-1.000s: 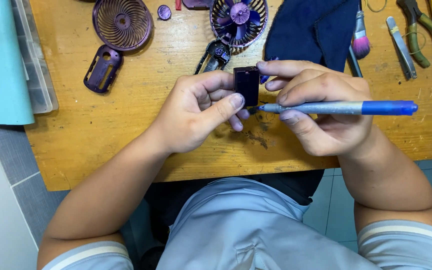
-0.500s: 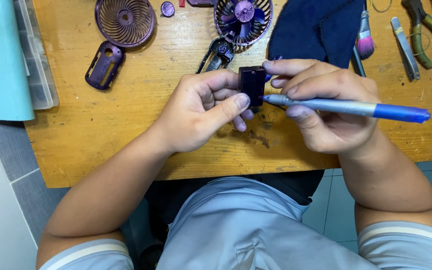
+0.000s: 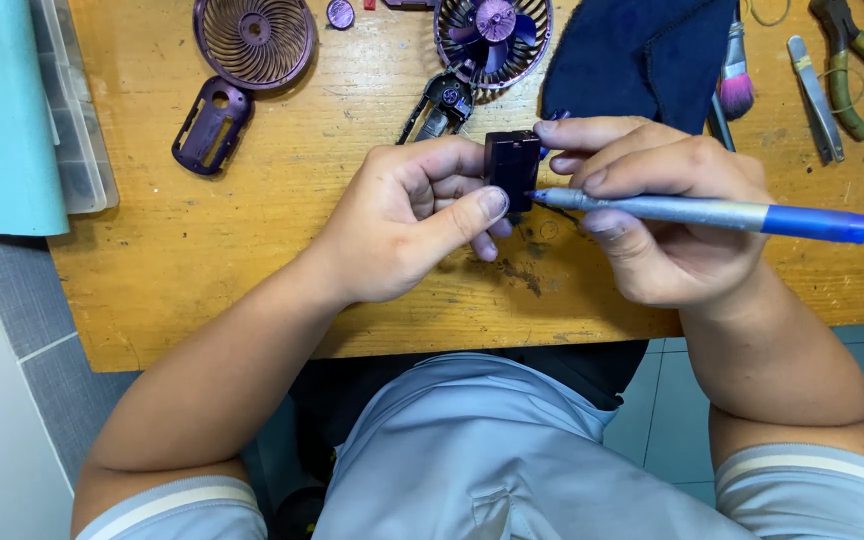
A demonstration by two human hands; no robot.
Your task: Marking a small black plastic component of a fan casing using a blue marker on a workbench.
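The left hand point(image 3: 407, 220) pinches a small black block point(image 3: 512, 168) between thumb and fingers, above the wooden table point(image 3: 252, 250). The right hand point(image 3: 667, 215) is closed around a grey and blue screwdriver point(image 3: 702, 212); its long axis lies from 3 to 9 o'clock, and the tip points to 9 o'clock, touching the block. Farther, at 12 o'clock, lie a purple fan point(image 3: 492, 35) and a dark cloth point(image 3: 642, 50).

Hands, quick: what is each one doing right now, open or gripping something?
Left hand: closed on a small black block-shaped part.
Right hand: closed on a blue-handled tool, its tip at the black part.
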